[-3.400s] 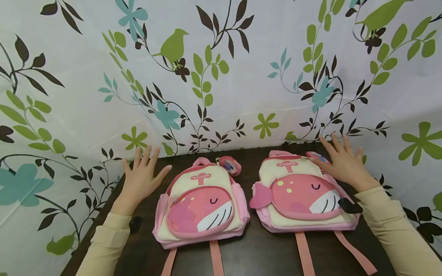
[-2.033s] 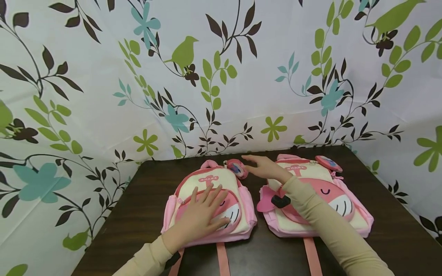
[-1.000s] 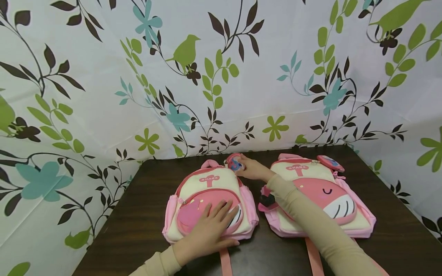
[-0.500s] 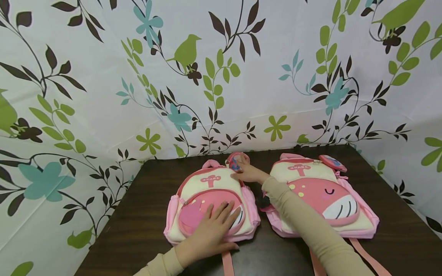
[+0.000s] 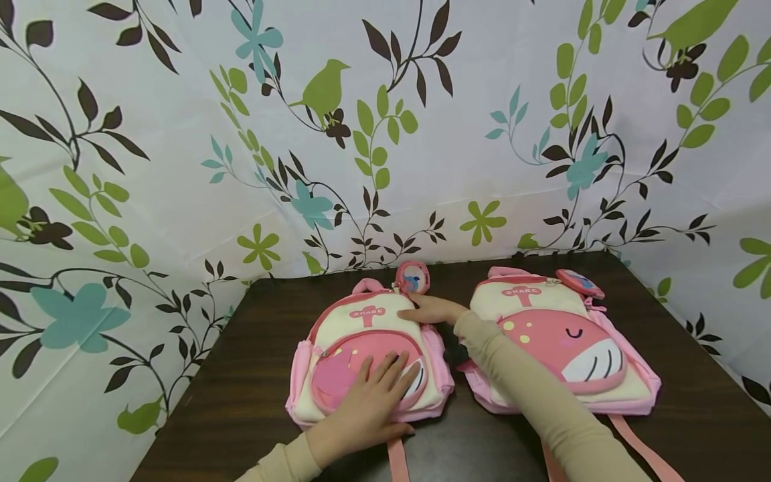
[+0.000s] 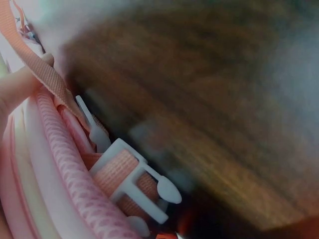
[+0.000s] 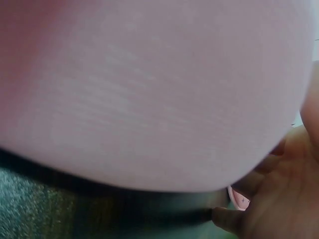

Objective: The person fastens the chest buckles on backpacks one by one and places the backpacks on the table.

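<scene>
In the head view, two backpacks are laid side by side on a dark wood-grain table point(image 5: 241, 388), with a narrow gap between them. The whale front of the left backpack point(image 5: 340, 385) is touched by the left hand point(image 5: 364, 410), its fingers spread straight across it. The bag's upper right corner is reached by the right hand point(image 5: 435, 309), set at the base of a small round charm point(image 5: 413, 276); whether anything is pinched there cannot be made out. The right backpack point(image 5: 539, 345) is partly crossed by the right sleeve point(image 5: 524, 378).

The table's far edge, just behind the bags, is met by a bird-and-leaf patterned cloth point(image 5: 440, 147). Bare tabletop is seen beyond both outer sides. On each bag, raised lettering is read as "SHARK" or "SHARE", the last letter being unclear.

In the left wrist view, a white plastic buckle point(image 6: 144, 201) is seen threaded with pink webbing beside the bag's mesh-trimmed edge; a pink strap point(image 6: 47, 74) is met by a digit. Brown wood is blurred beyond.

In the right wrist view, most is filled by blurred pink fabric point(image 7: 159, 94); the right hand is partly hidden behind it.
</scene>
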{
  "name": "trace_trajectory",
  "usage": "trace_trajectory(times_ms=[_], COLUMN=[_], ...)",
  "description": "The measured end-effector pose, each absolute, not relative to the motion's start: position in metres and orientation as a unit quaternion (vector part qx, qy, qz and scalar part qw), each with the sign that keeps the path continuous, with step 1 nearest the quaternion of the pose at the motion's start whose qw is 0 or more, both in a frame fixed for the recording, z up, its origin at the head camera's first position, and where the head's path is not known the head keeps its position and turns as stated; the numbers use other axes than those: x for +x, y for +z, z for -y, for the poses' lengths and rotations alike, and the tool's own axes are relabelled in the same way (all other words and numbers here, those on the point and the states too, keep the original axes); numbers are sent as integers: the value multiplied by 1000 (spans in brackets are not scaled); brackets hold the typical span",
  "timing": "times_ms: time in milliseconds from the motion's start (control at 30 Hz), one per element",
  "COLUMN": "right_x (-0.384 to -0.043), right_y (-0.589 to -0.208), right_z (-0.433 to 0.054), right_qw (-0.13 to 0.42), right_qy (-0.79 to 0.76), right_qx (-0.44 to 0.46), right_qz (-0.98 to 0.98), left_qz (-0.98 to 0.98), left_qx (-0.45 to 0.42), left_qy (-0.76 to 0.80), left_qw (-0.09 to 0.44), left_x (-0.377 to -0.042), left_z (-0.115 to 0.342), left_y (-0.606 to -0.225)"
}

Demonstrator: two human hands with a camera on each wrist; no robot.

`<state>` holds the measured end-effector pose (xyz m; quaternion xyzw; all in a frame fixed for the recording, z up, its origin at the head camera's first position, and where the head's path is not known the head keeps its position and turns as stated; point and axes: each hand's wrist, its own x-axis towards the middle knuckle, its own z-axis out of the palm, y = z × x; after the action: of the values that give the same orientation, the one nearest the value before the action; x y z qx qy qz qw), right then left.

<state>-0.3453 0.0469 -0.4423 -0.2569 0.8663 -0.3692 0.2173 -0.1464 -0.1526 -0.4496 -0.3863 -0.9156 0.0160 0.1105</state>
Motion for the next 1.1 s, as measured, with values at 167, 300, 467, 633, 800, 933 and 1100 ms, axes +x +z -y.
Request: trace_trajectory(times_ms=[167,300,467,633,800,933,1100], right_x=[-345,-345,-344,-343,-343,-340,-334], right_y=[-443,-444,-444,-440,-438,-431,-417], right_z=[-47,-47,-46,-45,-45,-46,-48], right_qw=[216,216,202,196,190,170,148], right_qy=[-372,-386,-395,-423,-432,-427,-426], right_qx=[-260,-256,-258,-258,-253,-255,-258], right_qz=[-864,-859,-858,-846,-844,-850,-854], left_qz=[917,917,918,919,919,920,919], left_qx=[-383,-382,-382,-381,-382,-382,-380], left_qy=[17,22,24,28,34,29,15], left_qw=[108,111,106,101,89,86,103], left_x=[-145,-145,-146,-146,-145,-144,-143], left_z=[152,151,151,150,150,150,149], left_y=[-450,-451,-450,-447,-442,-438,-434])
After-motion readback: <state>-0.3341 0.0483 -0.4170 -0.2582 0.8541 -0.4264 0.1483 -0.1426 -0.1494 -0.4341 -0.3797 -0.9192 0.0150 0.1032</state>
